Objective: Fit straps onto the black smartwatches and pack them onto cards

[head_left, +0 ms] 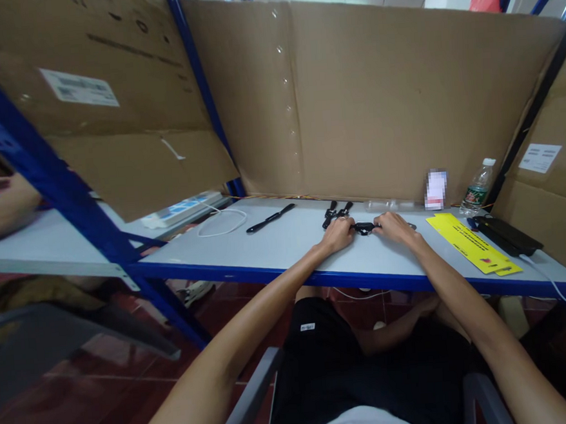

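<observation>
Left hand [339, 234] and right hand [394, 226] are both pinched narrow on a small black piece [363, 228], one at each end; it sits left of the yellow card [472, 243], though from my remote seat the exact grip is too small to read. To do this well, I'd rest the wrists on the table [228, 254], hold one end steady and work the other, so nothing twists; I'd also steer clear of the loose black parts [331, 214], a bit farther left of the card, and the long black strip [265, 222], farther left again; slow beats forceful, imo.
</observation>
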`<action>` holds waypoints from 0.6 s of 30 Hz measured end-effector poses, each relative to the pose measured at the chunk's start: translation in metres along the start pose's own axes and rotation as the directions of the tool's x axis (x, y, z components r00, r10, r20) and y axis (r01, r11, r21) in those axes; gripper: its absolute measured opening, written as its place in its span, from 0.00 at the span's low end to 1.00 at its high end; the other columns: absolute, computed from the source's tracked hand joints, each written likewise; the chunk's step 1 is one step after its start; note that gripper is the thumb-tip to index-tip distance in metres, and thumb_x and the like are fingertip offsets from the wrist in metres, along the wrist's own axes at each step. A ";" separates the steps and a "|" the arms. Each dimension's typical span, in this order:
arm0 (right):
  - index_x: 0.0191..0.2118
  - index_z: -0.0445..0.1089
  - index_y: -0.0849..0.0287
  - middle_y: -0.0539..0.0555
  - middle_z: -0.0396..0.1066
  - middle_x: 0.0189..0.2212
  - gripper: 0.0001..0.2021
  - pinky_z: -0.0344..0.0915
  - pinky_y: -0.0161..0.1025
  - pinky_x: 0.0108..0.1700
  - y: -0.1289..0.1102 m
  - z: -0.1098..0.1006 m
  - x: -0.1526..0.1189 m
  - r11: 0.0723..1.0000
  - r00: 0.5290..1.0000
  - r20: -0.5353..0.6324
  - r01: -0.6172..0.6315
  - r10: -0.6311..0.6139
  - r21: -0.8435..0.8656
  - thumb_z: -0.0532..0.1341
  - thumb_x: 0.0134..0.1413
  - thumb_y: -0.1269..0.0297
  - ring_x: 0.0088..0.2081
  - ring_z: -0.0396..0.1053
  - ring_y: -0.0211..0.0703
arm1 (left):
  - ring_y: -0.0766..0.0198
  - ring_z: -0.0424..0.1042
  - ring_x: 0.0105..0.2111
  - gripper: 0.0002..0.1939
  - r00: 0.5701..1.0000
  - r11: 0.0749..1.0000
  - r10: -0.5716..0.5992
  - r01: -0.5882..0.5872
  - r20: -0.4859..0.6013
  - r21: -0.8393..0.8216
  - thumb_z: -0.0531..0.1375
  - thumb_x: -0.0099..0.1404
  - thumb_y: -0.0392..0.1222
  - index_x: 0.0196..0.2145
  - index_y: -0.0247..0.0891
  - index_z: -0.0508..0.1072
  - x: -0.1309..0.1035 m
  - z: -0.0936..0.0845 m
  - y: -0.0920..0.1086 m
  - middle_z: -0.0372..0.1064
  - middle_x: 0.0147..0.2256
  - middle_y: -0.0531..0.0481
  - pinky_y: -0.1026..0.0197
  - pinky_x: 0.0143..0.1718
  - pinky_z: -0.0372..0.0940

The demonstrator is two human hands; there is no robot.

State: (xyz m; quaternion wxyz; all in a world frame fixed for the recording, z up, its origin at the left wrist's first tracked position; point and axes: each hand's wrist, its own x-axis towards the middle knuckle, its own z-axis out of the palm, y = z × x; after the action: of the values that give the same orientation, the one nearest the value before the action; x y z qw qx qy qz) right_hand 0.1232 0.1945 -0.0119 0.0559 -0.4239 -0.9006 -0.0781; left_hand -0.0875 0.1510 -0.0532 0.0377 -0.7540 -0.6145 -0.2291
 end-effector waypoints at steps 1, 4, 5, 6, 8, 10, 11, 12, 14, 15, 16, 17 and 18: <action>0.49 0.80 0.61 0.65 0.79 0.45 0.15 0.64 0.41 0.45 0.001 0.001 0.000 1.000 1.000 -0.004 -0.001 0.001 0.010 0.59 0.66 0.61 0.48 0.76 0.56 | 0.53 0.74 0.50 0.12 1.000 1.000 -0.016 0.016 -0.001 -0.013 0.57 0.69 0.37 0.47 0.38 0.78 0.001 0.000 0.000 0.77 0.46 0.41 0.57 0.52 0.65; 0.49 0.79 0.60 0.64 0.79 0.44 0.15 0.64 0.40 0.44 0.003 0.003 0.002 0.999 1.000 -0.004 -0.005 0.005 0.044 0.59 0.65 0.61 0.47 0.76 0.55 | 0.55 0.75 0.47 0.14 0.998 0.996 -0.068 0.069 0.017 -0.054 0.55 0.72 0.44 0.43 0.39 0.80 0.004 0.001 0.000 0.79 0.44 0.43 0.58 0.49 0.66; 0.49 0.79 0.60 0.64 0.79 0.45 0.15 0.64 0.39 0.44 0.003 0.003 0.003 0.999 1.000 0.001 -0.008 0.008 0.054 0.60 0.65 0.61 0.47 0.76 0.54 | 0.55 0.75 0.47 0.14 0.996 0.995 -0.083 0.084 0.024 -0.060 0.56 0.72 0.46 0.43 0.39 0.80 0.004 0.001 0.000 0.79 0.43 0.43 0.58 0.49 0.66; 0.49 0.79 0.60 0.63 0.79 0.45 0.15 0.63 0.38 0.44 0.004 0.004 0.003 0.998 1.000 0.007 -0.012 0.012 0.061 0.60 0.65 0.60 0.47 0.76 0.54 | 0.55 0.76 0.46 0.14 0.995 0.993 -0.096 0.098 0.032 -0.064 0.57 0.72 0.47 0.43 0.39 0.80 0.005 0.001 0.000 0.79 0.43 0.43 0.58 0.48 0.66; 0.49 0.79 0.59 0.63 0.79 0.45 0.14 0.63 0.38 0.44 0.004 0.004 0.003 0.998 1.000 0.011 -0.019 0.019 0.068 0.60 0.65 0.60 0.47 0.76 0.53 | 0.54 0.76 0.46 0.13 0.993 0.991 -0.111 0.114 0.039 -0.071 0.59 0.71 0.47 0.44 0.39 0.80 0.005 0.001 -0.001 0.79 0.43 0.43 0.58 0.47 0.66; 0.49 0.79 0.60 0.63 0.79 0.45 0.14 0.63 0.38 0.44 0.004 0.004 0.003 0.998 1.000 0.008 -0.024 0.024 0.065 0.60 0.65 0.60 0.47 0.76 0.53 | 0.54 0.75 0.46 0.13 0.993 0.990 -0.114 0.117 0.039 -0.080 0.59 0.70 0.47 0.45 0.40 0.79 0.004 0.001 -0.001 0.79 0.43 0.43 0.58 0.47 0.66; 0.49 0.79 0.60 0.64 0.79 0.45 0.14 0.63 0.38 0.43 0.003 0.004 0.003 0.998 1.000 0.008 -0.024 0.024 0.063 0.60 0.65 0.60 0.47 0.76 0.53 | 0.54 0.75 0.46 0.13 0.993 0.990 -0.114 0.117 0.038 -0.083 0.59 0.71 0.48 0.45 0.40 0.79 0.004 0.001 0.000 0.79 0.43 0.43 0.58 0.47 0.66; 0.49 0.79 0.60 0.64 0.79 0.45 0.14 0.63 0.38 0.43 0.003 0.004 0.003 0.998 1.000 0.009 -0.023 0.023 0.060 0.60 0.65 0.60 0.47 0.76 0.53 | 0.54 0.75 0.46 0.13 0.993 0.990 -0.113 0.116 0.039 -0.082 0.59 0.71 0.48 0.45 0.40 0.79 0.004 0.000 0.000 0.79 0.43 0.43 0.58 0.48 0.65; 0.48 0.79 0.60 0.64 0.79 0.45 0.14 0.63 0.38 0.44 0.003 0.002 0.002 0.998 1.000 0.019 -0.020 0.019 0.059 0.60 0.65 0.61 0.47 0.76 0.53 | 0.53 0.75 0.47 0.13 0.992 0.990 -0.116 0.119 0.040 -0.075 0.59 0.70 0.48 0.45 0.40 0.79 0.004 0.001 0.000 0.79 0.44 0.43 0.57 0.48 0.65; 0.49 0.79 0.60 0.64 0.79 0.45 0.14 0.63 0.38 0.44 0.003 0.001 0.002 0.998 1.000 0.025 -0.020 0.018 0.062 0.61 0.65 0.61 0.47 0.76 0.53 | 0.53 0.75 0.48 0.13 0.992 0.990 -0.120 0.122 0.039 -0.071 0.60 0.70 0.48 0.45 0.40 0.79 0.004 0.001 0.000 0.79 0.45 0.43 0.57 0.48 0.66; 0.49 0.79 0.60 0.64 0.79 0.45 0.14 0.63 0.38 0.44 0.002 0.000 0.001 0.998 0.999 0.033 -0.023 0.021 0.065 0.61 0.65 0.61 0.47 0.76 0.54 | 0.52 0.75 0.48 0.13 0.992 0.990 -0.123 0.126 0.039 -0.069 0.60 0.70 0.48 0.45 0.40 0.79 0.004 0.001 0.000 0.79 0.45 0.42 0.57 0.48 0.66; 0.49 0.79 0.60 0.64 0.79 0.46 0.14 0.63 0.38 0.45 0.002 -0.001 0.001 0.997 0.998 0.048 -0.031 0.028 0.066 0.60 0.65 0.61 0.48 0.75 0.54 | 0.52 0.75 0.48 0.13 0.991 0.989 -0.128 0.130 0.040 -0.068 0.61 0.69 0.48 0.45 0.40 0.79 0.004 0.001 0.000 0.79 0.45 0.42 0.57 0.47 0.66; 0.50 0.79 0.60 0.64 0.78 0.47 0.14 0.62 0.38 0.45 0.001 -0.002 0.001 0.997 0.997 0.061 -0.040 0.036 0.067 0.60 0.66 0.61 0.49 0.75 0.54 | 0.52 0.75 0.48 0.13 0.990 0.988 -0.133 0.136 0.041 -0.068 0.61 0.69 0.48 0.45 0.40 0.79 0.004 0.001 0.000 0.79 0.45 0.42 0.57 0.47 0.66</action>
State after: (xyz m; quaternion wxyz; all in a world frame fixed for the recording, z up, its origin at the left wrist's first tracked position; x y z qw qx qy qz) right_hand 0.1238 0.1953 -0.0097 0.0447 -0.4411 -0.8957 -0.0336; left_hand -0.0862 0.1548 -0.0529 -0.0158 -0.7156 -0.6561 -0.2391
